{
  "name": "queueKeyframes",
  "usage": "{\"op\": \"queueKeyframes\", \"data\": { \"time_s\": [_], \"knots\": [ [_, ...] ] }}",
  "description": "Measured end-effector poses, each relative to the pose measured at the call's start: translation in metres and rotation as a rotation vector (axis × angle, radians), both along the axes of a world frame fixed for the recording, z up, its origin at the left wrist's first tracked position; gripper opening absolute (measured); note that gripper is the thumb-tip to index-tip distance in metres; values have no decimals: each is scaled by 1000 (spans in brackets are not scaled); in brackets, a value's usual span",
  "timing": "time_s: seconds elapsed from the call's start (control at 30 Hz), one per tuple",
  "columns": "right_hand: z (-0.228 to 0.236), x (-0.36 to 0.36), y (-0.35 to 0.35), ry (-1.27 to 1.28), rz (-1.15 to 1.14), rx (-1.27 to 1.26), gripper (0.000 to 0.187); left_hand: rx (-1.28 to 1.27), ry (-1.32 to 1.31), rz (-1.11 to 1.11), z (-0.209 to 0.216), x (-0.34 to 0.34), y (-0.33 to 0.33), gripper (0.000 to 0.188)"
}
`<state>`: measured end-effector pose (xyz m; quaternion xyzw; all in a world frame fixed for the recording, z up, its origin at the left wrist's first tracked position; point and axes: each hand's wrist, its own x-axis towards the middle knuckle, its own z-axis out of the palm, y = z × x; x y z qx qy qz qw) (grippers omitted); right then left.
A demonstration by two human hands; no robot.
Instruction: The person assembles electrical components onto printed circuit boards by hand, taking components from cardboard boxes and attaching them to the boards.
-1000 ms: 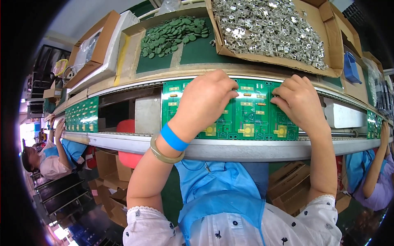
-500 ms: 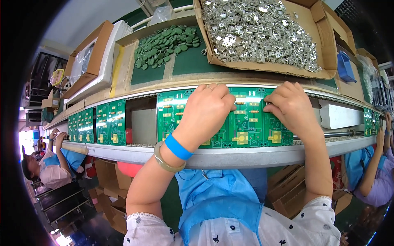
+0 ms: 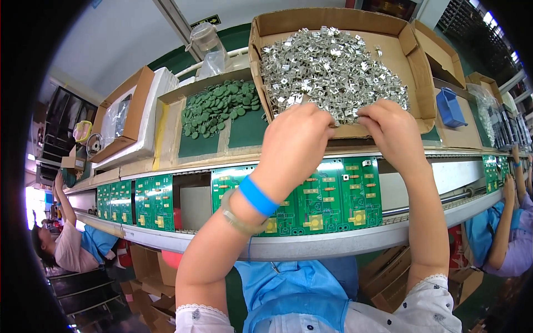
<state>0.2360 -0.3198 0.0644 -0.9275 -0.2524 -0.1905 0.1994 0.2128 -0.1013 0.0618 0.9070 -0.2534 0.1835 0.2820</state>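
Observation:
Both my hands are at the near edge of a cardboard box (image 3: 344, 131) heaped with small silvery metal clips (image 3: 333, 66). My left hand (image 3: 298, 136), its wrist in a blue band and a bangle, has thumb and fingers drawn together at the pile. To its right, my right hand (image 3: 393, 130) pinches among the clips too. What either set of fingertips holds is too small to make out. Below them, a green circuit board panel (image 3: 333, 197) lies on the conveyor rails, partly covered by my left forearm. Two metal clips (image 3: 345, 177) sit on its right-hand section.
Green disc-shaped components (image 3: 222, 105) are piled left of the box. More circuit boards (image 3: 155, 201) lie farther left on the line. A blue bin (image 3: 451, 108) stands at the right. Other people work at both ends; a metal rail (image 3: 311, 244) runs along the near side.
Both hands have moved from the circuit board up to the box of clips. Two clips on the board's right section now show uncovered. The view has tilted upward.

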Motion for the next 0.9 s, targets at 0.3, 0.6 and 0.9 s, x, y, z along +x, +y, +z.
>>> {"op": "queueKeyframes", "data": {
  "time_s": [0.3, 0.6, 0.9],
  "knots": [
    [-2, 17, 7, 24, -71, -110, 13, 136, 161, 163, 3, 30, -22, 15],
    [-5, 20, 1, 196, 19, 36, 15, 180, -40, 16, 0, 61, -32, 20],
    [-12, 21, -11, 124, 7, 199, 21, 167, -44, -79, -8, 64, -37, 11]
  ]
}}
